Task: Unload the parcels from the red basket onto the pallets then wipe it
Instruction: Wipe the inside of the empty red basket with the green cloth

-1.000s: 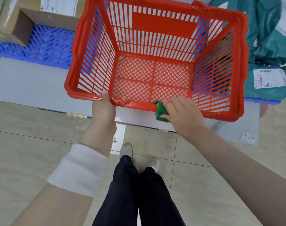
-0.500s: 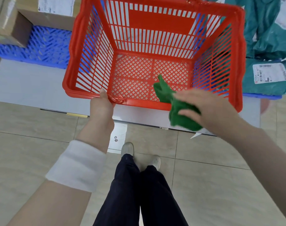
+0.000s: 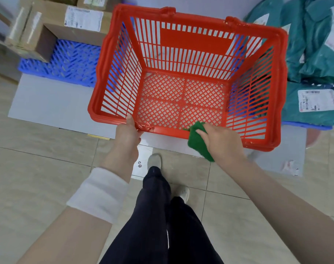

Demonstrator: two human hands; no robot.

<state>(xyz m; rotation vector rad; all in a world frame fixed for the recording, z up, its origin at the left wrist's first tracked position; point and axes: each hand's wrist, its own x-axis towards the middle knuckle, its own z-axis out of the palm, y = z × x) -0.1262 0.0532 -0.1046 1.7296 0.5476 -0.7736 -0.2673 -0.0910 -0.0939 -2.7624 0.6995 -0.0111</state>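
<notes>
The red basket (image 3: 187, 39) stands in front of me with nothing inside; its mesh floor shows bare. My left hand (image 3: 129, 133) grips the near rim at its left part. My right hand (image 3: 218, 141) presses a green cloth (image 3: 197, 142) against the outside of the near rim, right of centre. Brown cardboard parcels (image 3: 67, 25) rest on a blue pallet (image 3: 67, 63) at the left. Teal bagged parcels (image 3: 312, 54) with white labels lie on a blue pallet (image 3: 307, 126) at the right.
The basket sits on a grey floor sheet (image 3: 53, 107) laid over beige tiles (image 3: 38, 168). My dark-trousered legs (image 3: 158, 216) and light shoes are below the basket. A roll of clear tape (image 3: 26, 23) lies on the boxes at far left.
My right hand lifted the green cloth off the near rim, then brought it back down onto the rim. My left hand kept its grip on the basket.
</notes>
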